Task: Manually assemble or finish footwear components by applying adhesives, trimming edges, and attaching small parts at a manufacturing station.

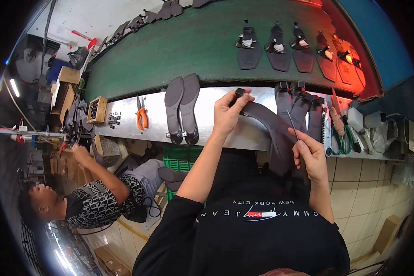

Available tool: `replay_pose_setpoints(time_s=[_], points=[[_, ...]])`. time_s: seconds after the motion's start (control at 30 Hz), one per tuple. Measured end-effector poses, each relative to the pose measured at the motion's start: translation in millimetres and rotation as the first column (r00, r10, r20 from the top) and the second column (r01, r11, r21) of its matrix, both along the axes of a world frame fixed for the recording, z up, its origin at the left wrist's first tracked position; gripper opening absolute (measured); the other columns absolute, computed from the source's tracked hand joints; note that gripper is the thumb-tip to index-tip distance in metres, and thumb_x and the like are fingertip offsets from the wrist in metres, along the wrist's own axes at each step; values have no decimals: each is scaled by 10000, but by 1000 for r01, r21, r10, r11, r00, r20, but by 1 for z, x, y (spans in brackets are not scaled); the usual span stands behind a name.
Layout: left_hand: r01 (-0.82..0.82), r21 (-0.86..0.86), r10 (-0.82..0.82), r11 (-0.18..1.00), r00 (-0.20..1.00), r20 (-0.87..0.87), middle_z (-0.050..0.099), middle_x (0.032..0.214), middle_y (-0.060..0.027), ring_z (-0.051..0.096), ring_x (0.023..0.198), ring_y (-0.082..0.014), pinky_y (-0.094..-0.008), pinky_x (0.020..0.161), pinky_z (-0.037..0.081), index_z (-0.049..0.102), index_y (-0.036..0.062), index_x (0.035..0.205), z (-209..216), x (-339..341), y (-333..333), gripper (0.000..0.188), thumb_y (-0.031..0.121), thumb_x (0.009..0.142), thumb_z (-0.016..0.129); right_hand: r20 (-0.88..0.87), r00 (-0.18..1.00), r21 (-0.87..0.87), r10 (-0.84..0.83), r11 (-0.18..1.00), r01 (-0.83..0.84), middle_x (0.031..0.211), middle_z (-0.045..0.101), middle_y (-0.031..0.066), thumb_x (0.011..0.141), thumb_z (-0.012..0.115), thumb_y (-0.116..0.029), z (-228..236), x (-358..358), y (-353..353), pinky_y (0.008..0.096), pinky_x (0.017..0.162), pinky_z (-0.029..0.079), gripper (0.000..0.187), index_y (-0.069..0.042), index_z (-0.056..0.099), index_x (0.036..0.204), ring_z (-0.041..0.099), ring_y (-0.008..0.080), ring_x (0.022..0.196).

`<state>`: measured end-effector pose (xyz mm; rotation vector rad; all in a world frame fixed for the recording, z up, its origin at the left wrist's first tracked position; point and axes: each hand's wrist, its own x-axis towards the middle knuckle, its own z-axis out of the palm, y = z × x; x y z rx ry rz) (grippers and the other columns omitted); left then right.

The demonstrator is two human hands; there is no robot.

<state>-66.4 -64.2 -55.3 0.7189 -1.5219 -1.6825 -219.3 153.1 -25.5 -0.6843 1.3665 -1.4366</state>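
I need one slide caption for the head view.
Near a green surface, the left hand grips a dark sole by its heel; the right hand, a thin tool.

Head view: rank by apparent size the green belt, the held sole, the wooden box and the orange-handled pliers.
1. Green belt
2. Held sole
3. Wooden box and orange-handled pliers, unranked: the box looks wider, the pliers longer.

Black top (271,241), loose cut; short sleeves (170,225) wide, ending near elbows. Spaced white lettering (237,214) across the front, smaller white row (246,202) nearer the hem; small red-and-white emblem (261,214) mid-row, thin white curved stroke alongside. Black cloth (237,172) below hem, cut unclear. Forearms (200,168), left fingers (227,99), right fingers (312,143) bare
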Motion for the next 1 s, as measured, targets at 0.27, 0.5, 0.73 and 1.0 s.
replay_pose_setpoints(time_s=[0.27, 0.5, 0.73, 1.0], points=[[-28, 528, 100, 849, 989, -109, 603, 665, -26, 611, 662, -126, -266, 595, 501, 560, 37, 1261, 15, 22, 9, 544, 462, 923, 569, 234, 972, -263, 22, 964, 41, 658, 497, 0, 997, 438, -127, 16, 5, -26, 184, 435, 370, 385, -21, 462, 1366, 439, 51, 494], [184, 815, -39, 550, 980, -194, 513, 654, 32, 567, 574, -151, -278, 502, 424, 461, 118, 1326, 21, 17, 45, 706, 680, 909, 367, 49, 984, -62, 170, 984, -167, 620, 481, -30, 964, 445, -96, 17, 23, -34, 193, 452, 367, 495, -140, 375, 1451, 418, 36, 500], [311, 855, -134, 415, 950, -281, 506, 663, 5, 549, 540, -157, -259, 488, 418, 462, 79, 1343, 17, 8, 59, 780, 701, 918, 261, 38, 934, -25, 356, 935, -355, 580, 472, -36, 948, 463, -74, 8, 23, -41, 207, 457, 372, 675, -250, 158, 1525, 422, 41, 502], [246, 592, -330, 768, 943, 37, 569, 641, -39, 516, 545, -110, -225, 587, 432, 637, -40, 1135, 40, 7, 69, 1071, 816, 832, 68, 251, 901, -15, 355, 932, -363, 590, 447, -54, 959, 482, -82, 13, 27, -28, 191, 442, 364, 641, -275, 218, 1510, 387, 33, 486]])
